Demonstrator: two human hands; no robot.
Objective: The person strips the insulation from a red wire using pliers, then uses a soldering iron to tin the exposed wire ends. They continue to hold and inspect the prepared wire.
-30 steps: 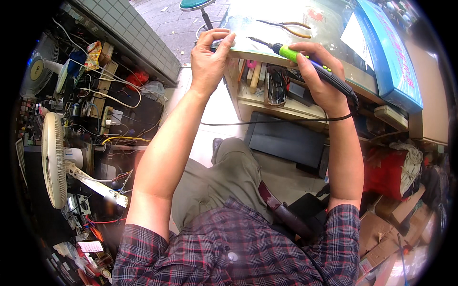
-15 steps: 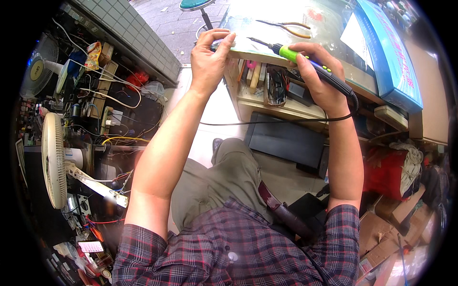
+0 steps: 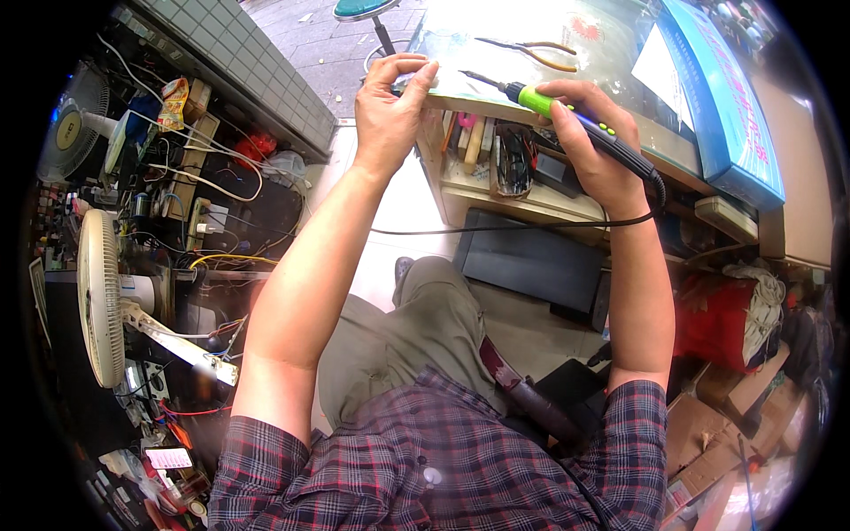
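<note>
1. My right hand [image 3: 606,133], upper right of center, is gripping a green-and-black soldering iron [image 3: 535,98]; fingers are curling around the handle, thumb pressing along the near side.
2. The iron is sitting in the upper middle of the frame, tilting, its thin dark tip pointing up-left toward my other hand, just short of the fingertips.
3. A black cable [image 3: 531,226] is looping off the handle's back end, crossing my right wrist and running left across mid-frame.
4. My left hand [image 3: 388,115], upper middle, is hovering at the near-left table edge, thumb and index tips coming nearly together, other fingers bending. Glare is washing out that spot, so maybe a small pale piece is being pinched; I can't tell for sure.
5. Pliers [image 3: 553,60] with orange-brown handles are lying on the bright tabletop [image 3: 611,78], beyond the iron, nose pointing left.
6. A blue box [image 3: 722,106] is resting at the upper right, on the table's right side.
7. Under the top, a shelf [image 3: 482,184] is holding a small open box of dark tools [image 3: 513,164]; a flat black case [image 3: 531,265] is sitting lower.
8. A white fan [image 3: 100,296] is standing at far left; a green stool [image 3: 359,8] is showing at top.
</note>
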